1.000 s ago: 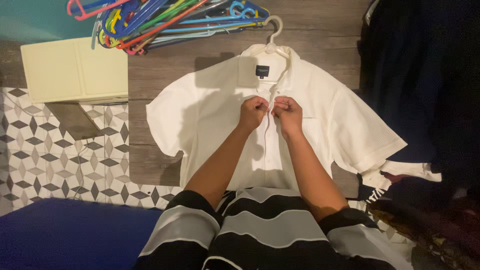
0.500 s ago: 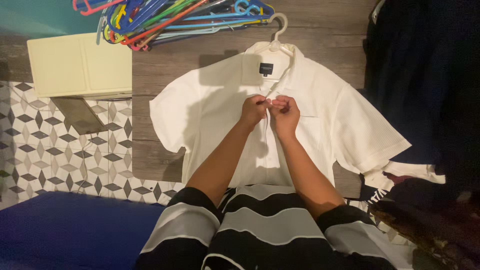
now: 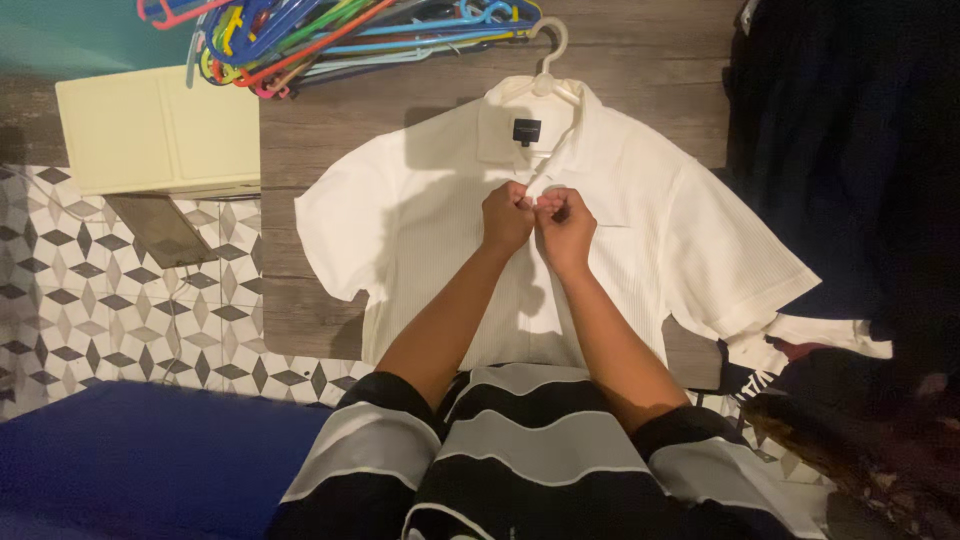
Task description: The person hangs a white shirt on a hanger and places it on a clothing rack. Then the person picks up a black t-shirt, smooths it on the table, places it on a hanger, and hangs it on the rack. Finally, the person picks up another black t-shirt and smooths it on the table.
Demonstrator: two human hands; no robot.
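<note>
A white short-sleeved shirt (image 3: pixel 420 225) lies flat on the wooden floor, hung on a white hanger (image 3: pixel 548 62) whose hook sticks out above the collar. My left hand (image 3: pixel 506 217) and my right hand (image 3: pixel 564 225) are pressed close together on the shirt's front opening, just below the collar. Both pinch the edges of the placket with curled fingers. A dark label shows inside the collar. The button itself is hidden under my fingers.
A heap of coloured plastic hangers (image 3: pixel 320 35) lies at the top. A cream box (image 3: pixel 160 130) sits at the left over patterned tiles (image 3: pixel 120 300). Dark clothes (image 3: pixel 850 160) are piled at the right. A blue mat (image 3: pixel 150 450) is near left.
Both hands have crept slightly up the shirt front toward the collar and drawn closer together. The shirt lies where it was.
</note>
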